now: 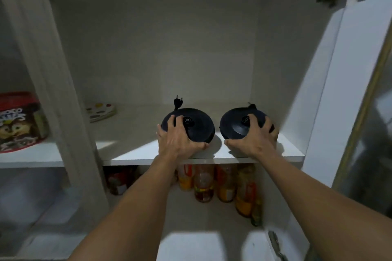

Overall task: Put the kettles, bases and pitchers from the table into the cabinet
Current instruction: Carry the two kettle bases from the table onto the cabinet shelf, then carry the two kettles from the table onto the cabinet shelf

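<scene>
We held left hand (pixel 176 140) clamped on left base (pixel 199 127), right hand (pixel 257 137) on right base (pixel 235 127), abreast at shelf (pixel 293 152) front, presumably saving room.

A single wide-angle camera, worn on the person's head, is looking forward into the open cabinet (pixel 148 48), facing its back wall nearly straight on. It is sitting within arm's reach: both forearms (pixel 131 207) are stretching up from the bottom edge to the middle shelf (pixel 127 150). The view is tilting slightly down onto that shelf and the bottles (pixel 203 184) beneath.
</scene>
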